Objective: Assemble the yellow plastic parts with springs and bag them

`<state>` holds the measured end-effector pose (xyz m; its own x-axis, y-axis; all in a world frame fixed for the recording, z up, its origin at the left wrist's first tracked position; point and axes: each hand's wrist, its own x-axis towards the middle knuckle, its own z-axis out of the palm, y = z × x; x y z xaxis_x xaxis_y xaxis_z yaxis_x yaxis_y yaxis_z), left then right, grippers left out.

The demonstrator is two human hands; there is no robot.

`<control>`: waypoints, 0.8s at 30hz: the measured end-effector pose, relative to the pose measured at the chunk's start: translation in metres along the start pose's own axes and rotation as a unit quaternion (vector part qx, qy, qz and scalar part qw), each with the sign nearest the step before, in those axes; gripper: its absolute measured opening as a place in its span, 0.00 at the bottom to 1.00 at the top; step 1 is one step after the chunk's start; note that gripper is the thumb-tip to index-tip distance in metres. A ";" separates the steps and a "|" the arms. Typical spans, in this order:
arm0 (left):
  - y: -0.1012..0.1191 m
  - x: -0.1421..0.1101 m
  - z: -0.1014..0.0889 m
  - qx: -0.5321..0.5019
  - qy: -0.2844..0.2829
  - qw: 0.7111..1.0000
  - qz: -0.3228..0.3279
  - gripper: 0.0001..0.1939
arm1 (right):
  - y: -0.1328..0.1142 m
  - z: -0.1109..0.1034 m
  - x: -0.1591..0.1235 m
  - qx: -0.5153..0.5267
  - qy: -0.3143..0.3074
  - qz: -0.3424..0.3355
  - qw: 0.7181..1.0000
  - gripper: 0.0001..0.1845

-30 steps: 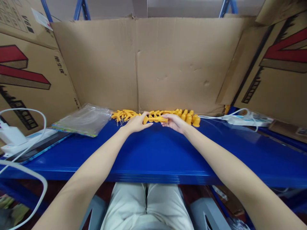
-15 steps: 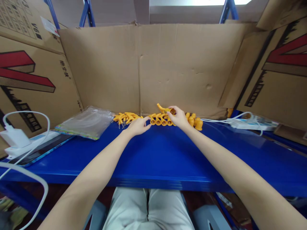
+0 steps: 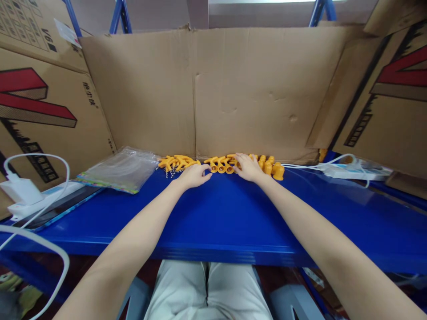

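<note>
A row of orange plastic pieces (image 3: 221, 169) stands against the cardboard, their round hollow ends facing me and narrow stems pointing back. At the row's left end is my left hand (image 3: 194, 176), thumb and index finger apart, fingertips near the first piece. My right hand (image 3: 249, 169) is lowered at the row's right end, its fingers around an orange hollow-ended piece (image 3: 238, 165) that they mostly cover. Left of the row lie branching orange pieces (image 3: 176, 162) with small metal chains. Several rounded orange pieces (image 3: 276, 171) stand beyond my right hand.
A tall cardboard sheet (image 3: 253, 89) backs the blue table (image 3: 213, 222), with printed boxes (image 3: 50, 106) at the sides. Clear plastic bags (image 3: 122, 169) lie at the left near a white charger (image 3: 22, 191) and a dark flat device (image 3: 63, 206). White cables and a power strip (image 3: 350, 171) are at the right.
My right hand has come down with the orange piece, from above the row to its right end. The left hand has stayed nearly in place.
</note>
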<state>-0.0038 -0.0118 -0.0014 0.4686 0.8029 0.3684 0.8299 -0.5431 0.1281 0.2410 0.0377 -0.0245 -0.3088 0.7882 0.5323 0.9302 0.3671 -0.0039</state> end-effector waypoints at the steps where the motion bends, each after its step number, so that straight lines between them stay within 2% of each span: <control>1: 0.000 0.000 0.000 0.000 0.000 1.000 -0.001 0.17 | 0.005 -0.003 0.001 0.025 0.024 0.013 0.999 0.25; 6: 0.000 0.000 0.001 -0.003 -0.010 1.000 -0.004 0.16 | 0.041 -0.025 0.007 0.102 0.182 0.127 0.970 0.24; 9: 0.000 0.001 0.002 0.002 -0.017 1.000 -0.010 0.15 | 0.059 -0.031 0.004 0.112 0.195 0.192 0.955 0.23; 12: 0.000 0.000 0.002 0.005 -0.021 1.000 -0.008 0.15 | 0.063 -0.027 -0.004 0.060 0.140 0.202 0.967 0.23; 15: 0.001 0.000 0.001 0.003 -0.023 1.000 -0.011 0.15 | 0.056 -0.021 -0.011 -0.015 0.016 0.165 0.986 0.20; 18: 0.003 0.000 0.000 -0.001 -0.022 1.000 -0.012 0.15 | 0.050 -0.019 -0.013 -0.067 -0.098 0.136 0.984 0.17; 24: 0.003 0.000 0.000 0.000 -0.023 1.000 -0.009 0.15 | 0.051 -0.025 -0.007 -0.078 -0.105 0.156 0.979 0.27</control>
<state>-0.0015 -0.0134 -0.0015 0.4676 0.8226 0.3235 0.8378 -0.5291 0.1345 0.2952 0.0384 -0.0078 -0.0243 0.9401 0.3400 0.9997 0.0258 0.0002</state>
